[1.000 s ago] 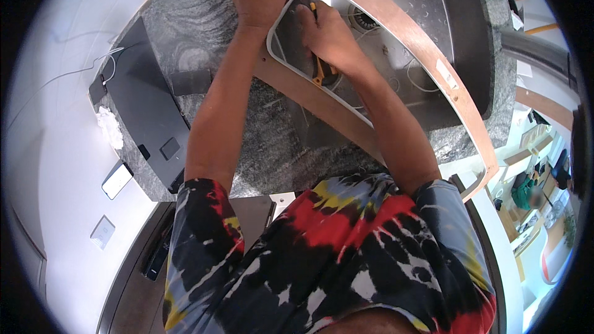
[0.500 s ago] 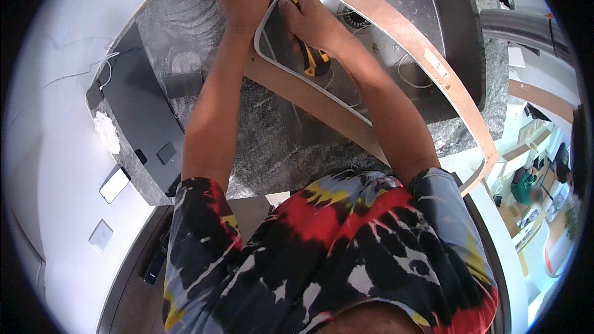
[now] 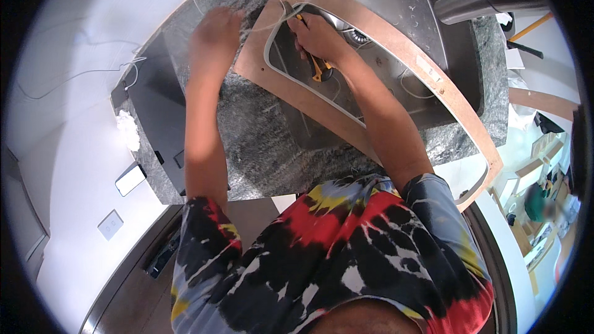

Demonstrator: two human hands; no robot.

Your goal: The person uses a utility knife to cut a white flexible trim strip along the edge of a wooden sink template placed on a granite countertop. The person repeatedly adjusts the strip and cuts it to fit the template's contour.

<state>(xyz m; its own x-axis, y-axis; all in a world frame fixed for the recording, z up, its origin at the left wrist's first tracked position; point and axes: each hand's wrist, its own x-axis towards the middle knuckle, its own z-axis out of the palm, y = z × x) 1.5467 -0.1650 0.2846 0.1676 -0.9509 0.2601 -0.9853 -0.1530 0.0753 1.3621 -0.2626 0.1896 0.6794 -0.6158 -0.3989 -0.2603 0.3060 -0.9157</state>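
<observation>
We are working at the steel sink (image 3: 427,18), where a brown template board (image 3: 396,37) is lying over its rim. Our right hand (image 3: 318,36) is gripping a yellow-handled tool (image 3: 318,69) inside the sink's near corner. Our left hand (image 3: 213,31) is resting on the granite left of the sink; whether it is pinching the white strip (image 3: 275,21) we cannot tell. Judging by this, the strip is only partly seated along the board's inner edge.

left hand (image 3: 213,32): arm outstretched, blurred, grip unclear | right hand (image 3: 317,36): arm outstretched, fingers curled shut
</observation>
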